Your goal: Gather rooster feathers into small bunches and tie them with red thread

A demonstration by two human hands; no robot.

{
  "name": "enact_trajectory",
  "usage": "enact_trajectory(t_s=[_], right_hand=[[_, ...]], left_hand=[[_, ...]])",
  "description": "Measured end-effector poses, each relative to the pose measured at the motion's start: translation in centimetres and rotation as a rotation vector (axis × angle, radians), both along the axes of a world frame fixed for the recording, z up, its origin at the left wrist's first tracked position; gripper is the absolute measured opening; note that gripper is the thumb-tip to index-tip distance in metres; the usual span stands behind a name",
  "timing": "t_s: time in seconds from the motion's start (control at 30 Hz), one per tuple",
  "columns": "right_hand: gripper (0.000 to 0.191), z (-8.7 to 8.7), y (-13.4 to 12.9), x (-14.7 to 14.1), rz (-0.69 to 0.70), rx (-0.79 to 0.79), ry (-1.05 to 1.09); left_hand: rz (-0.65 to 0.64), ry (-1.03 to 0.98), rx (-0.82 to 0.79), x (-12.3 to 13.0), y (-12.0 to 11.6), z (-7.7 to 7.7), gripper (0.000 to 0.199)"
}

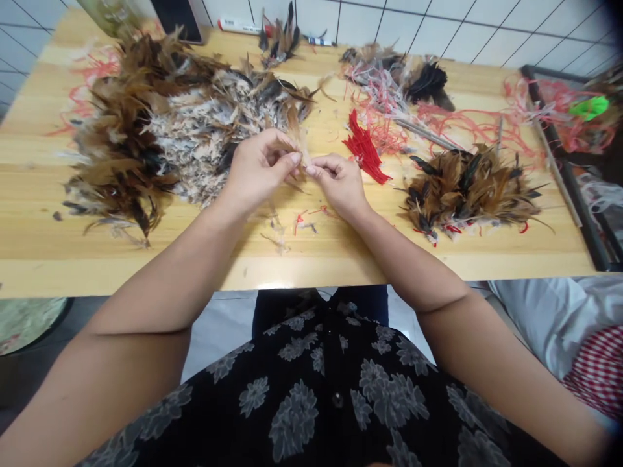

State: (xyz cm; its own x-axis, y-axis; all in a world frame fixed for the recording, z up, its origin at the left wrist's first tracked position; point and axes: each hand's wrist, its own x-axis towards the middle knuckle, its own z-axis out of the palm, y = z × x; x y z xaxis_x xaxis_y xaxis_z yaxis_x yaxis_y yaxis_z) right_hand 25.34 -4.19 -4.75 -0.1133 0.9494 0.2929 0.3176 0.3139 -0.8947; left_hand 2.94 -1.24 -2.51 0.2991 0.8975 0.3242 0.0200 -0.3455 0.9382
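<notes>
**Feather tuft [294, 123] pinched mid-frame: light, soft, take it by the quill end**

Left to upper-centre of frame: big feather pile [195, 126], brown outside, pale fluff in the middle. Should be near weightless, springy, prone to cling and scatter; lift single pieces by the stem, not the vane.

Centre: left hand [265, 165] has thumb and forefinger closed on the tuft, other fingers curled. Tuft sticks up above the fingertips, just past the pile's right edge. Vanes likely crush or split if squeezed; quill should be stiffer but thin, maybe slick, so a light pinch low down.

Just right of that: right hand [341, 185], thumb and finger pinched at the tuft's lower end. Quill or thread there, too small to tell.

Right of centre: red strands [365, 149] in a bundle, look limp; grab mid-length.

Right: gathered feathers [472, 188], red bits along the lower edge. Probably best taken there; tips look bendy.
</notes>
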Motion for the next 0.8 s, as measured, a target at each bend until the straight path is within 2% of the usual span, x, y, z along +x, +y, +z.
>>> enact_trajectory(t_s=[0.17, 0.33, 0.4, 0.5, 0.57, 0.67, 0.8], right_hand=[[0.059, 0.2, 0.2, 0.1, 0.037, 0.030, 0.024], [0.065, -0.3, 0.8, 1.2, 0.008, -0.004, 0.047], [0.068, -0.7, 1.1, 1.5, -0.021, 0.009, 0.070], [0.069, -1.2, 1.5, 1.6, -0.057, 0.027, 0.085], [0.067, -1.3, 1.6, 1.5, -0.068, 0.029, 0.079], [0.063, -1.2, 1.6, 1.2, -0.082, 0.037, 0.066], [0.058, -0.8, 1.7, 0.9, -0.107, 0.064, 0.034]], left_hand=[[0.003, 0.071, -0.006, 0.2, -0.6, 1.0, 0.078], [0.181, 0.165, 0.100, -1.4, 0.0, 2.0, 0.072], [0.238, 0.248, 0.171, -2.3, 0.5, 1.7, 0.062], [0.240, 0.416, 0.255, -2.9, 1.1, 0.9, 0.037], [0.253, 0.488, 0.269, -2.5, 1.6, 0.5, 0.025], [0.322, 0.548, 0.216, -1.3, 2.4, 0.7, 0.019], [0.316, 0.707, 0.129, 0.1, 3.0, 1.1, 0.030]])
